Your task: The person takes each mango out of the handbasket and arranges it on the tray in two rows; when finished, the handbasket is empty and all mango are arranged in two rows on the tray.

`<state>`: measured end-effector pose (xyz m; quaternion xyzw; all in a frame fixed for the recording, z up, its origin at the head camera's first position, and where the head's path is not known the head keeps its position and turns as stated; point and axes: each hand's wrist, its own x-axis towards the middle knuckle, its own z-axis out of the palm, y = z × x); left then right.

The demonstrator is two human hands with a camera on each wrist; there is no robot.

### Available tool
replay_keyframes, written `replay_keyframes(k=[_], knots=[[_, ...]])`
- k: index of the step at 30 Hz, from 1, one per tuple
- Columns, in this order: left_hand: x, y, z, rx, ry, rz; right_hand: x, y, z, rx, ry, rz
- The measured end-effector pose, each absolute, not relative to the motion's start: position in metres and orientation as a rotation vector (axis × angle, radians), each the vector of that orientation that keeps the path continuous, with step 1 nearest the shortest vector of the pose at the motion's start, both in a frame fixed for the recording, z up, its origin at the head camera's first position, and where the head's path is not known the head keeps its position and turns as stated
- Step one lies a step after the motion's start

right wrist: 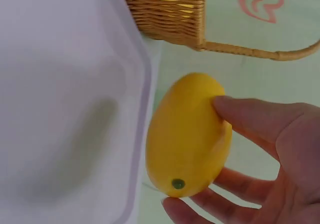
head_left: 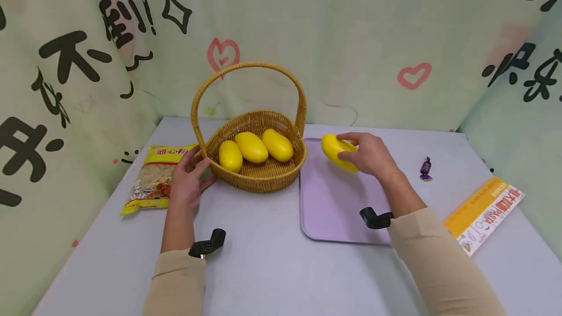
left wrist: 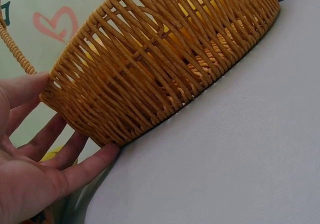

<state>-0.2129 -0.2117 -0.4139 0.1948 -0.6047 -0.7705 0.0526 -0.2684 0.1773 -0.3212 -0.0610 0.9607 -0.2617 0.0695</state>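
A yellow mango (head_left: 335,152) with a small green stem spot is pinched between the thumb and fingers of my right hand (head_left: 371,155), above the far part of the lilac tray (head_left: 325,213). My left hand (head_left: 188,179) holds the left end of the wicker basket (head_left: 259,185), its digits spread over the rim and lower side. In the left wrist view, fingertips touch the basket weave (left wrist: 125,83). Three more mangoes (head_left: 251,147) lie inside the basket, which stands upright on the table, left of the tray. The right wrist view shows the held mango (right wrist: 187,134) up close.
A yellow-edged food bag (head_left: 151,179) lies left of the basket, partly behind my left hand. On the right are a small purple wrapped candy (head_left: 425,168) and an orange-and-white printed packet (head_left: 483,213). The basket's tall arched handle (head_left: 250,65) rises above it. Printed curtains surround the table.
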Motion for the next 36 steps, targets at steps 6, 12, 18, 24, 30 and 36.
replay_keyframes(k=[6,12,18,24,30,36], knots=[[-0.213,-0.211,-0.414,0.596,-1.844,-2.331,-0.277,0.170,-0.334,-0.115,2.945,-0.751],[-0.213,-0.211,-0.412,0.610,-1.844,-2.328,-0.286,0.154,-0.338,-0.080,2.960,-0.680],[-0.213,-0.210,-0.410,0.605,-1.835,-2.321,-0.291,0.143,-0.343,-0.042,2.926,-0.677],[-0.214,-0.208,-0.412,0.593,-1.825,-2.324,-0.296,0.138,-0.347,-0.003,2.906,-0.642],[-0.215,-0.208,-0.414,0.595,-1.828,-2.324,-0.296,0.137,-0.347,0.000,2.859,-0.622],[-0.214,-0.210,-0.415,0.600,-1.829,-2.335,-0.295,0.140,-0.342,-0.047,2.739,-0.633]])
